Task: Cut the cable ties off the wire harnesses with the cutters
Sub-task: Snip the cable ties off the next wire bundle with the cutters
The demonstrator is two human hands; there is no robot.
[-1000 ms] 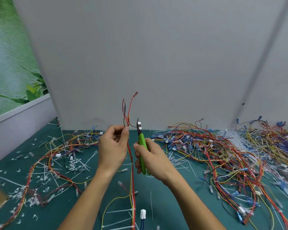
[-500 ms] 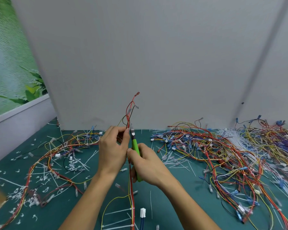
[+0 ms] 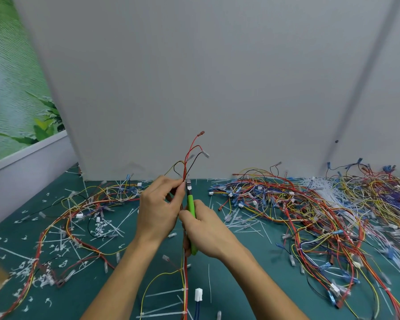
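Centrally, the left hand (image 3: 158, 211) pinches a red-and-yellow wire harness (image 3: 185, 280) between thumb and fingertips, holding it upright. Its ends fan out above and its length hangs toward the near edge. The right hand (image 3: 208, 229) is curled round the green-handled cutters (image 3: 191, 204), whose tip meets the harness just beside the left fingertips; whether the blades are closed I cannot tell. Below lies a teal table mat (image 3: 252, 273) littered with white cut cable ties (image 3: 102, 227). A looped harness (image 3: 79, 218) sprawls left, a dense harness tangle (image 3: 310, 211) right, and a white connector (image 3: 198, 294) lies near. A grey partition (image 3: 194, 77) stands behind, with a leafy mural (image 3: 9, 88) far left.
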